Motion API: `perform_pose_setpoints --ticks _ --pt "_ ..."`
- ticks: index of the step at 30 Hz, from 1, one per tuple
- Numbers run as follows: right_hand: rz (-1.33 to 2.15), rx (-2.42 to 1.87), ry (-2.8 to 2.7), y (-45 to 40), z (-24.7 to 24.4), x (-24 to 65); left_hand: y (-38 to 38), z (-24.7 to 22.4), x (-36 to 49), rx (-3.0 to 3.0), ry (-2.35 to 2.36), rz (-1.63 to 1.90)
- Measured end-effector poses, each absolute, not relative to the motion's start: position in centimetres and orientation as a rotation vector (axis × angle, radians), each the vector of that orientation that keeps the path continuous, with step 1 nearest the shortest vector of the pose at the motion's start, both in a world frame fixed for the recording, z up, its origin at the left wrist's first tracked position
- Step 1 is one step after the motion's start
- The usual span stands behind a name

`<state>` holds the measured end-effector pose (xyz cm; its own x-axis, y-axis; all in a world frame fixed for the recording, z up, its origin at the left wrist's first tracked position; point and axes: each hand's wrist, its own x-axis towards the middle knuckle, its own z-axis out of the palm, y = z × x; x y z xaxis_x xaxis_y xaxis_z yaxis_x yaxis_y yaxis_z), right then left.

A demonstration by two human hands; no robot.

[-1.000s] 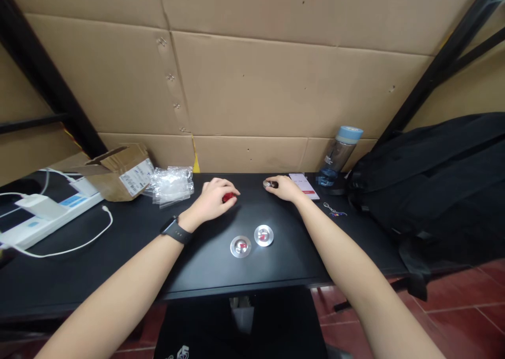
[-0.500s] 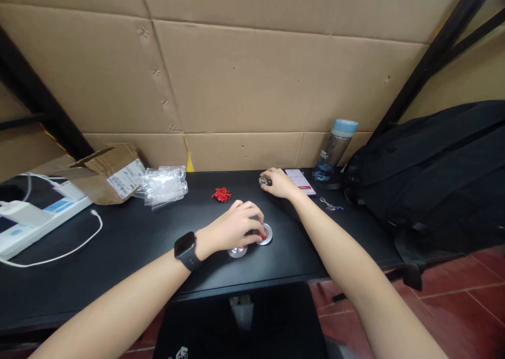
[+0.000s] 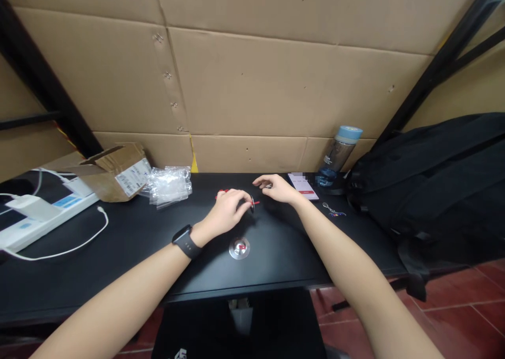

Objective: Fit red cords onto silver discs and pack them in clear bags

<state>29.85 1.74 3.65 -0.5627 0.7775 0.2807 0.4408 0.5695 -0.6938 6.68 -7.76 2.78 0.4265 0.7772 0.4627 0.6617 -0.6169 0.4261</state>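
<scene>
My left hand (image 3: pixel 232 210) is closed on a small metal finger cymbal (image 3: pixel 253 203), turned edge-on between thumb and fingers, with a bit of red cord sticking out to the right. Below it, a second finger cymbal (image 3: pixel 239 248) lies on the black table, dome up with red cord at its centre. Red cords (image 3: pixel 221 192) are mostly covered by my left hand. Further back, my right hand (image 3: pixel 278 188) hovers low with fingers apart, nearest to a small metallic item (image 3: pixel 270 186) that it largely hides.
Right of my hands are a phone (image 3: pixel 303 186), a small keychain (image 3: pixel 333 210), a water bottle (image 3: pixel 336 156) and a black backpack (image 3: pixel 442 191). Clear plastic bags (image 3: pixel 169 185), an opened cardboard box (image 3: pixel 118 172) and a white power strip (image 3: pixel 47 219) with a cable are at left.
My left hand has lifted one cymbal off the table and moved it up and away from me. My right hand's fingers have loosened around the metallic item. The view has shifted slightly.
</scene>
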Motion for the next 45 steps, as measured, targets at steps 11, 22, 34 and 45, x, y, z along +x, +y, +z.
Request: perform_pose_setpoints --ticks 11,22,34,45 --pt "1.001 -0.724 -2.08 -1.9 4.5 26.1 -6.5 3.6 5.0 2.23 1.484 1.107" --pt "1.107 -0.748 -1.884 -1.0 3.7 25.7 -5.7 3.6 4.2 2.312 1.605 1.055" --pt "0.163 -1.259 -2.113 4.6 1.7 32.5 -2.3 2.3 -1.3 2.624 1.614 0.803" --pt "0.197 -1.298 -2.318 5.1 1.0 32.8 -7.3 5.9 2.8 2.632 0.781 0.479"
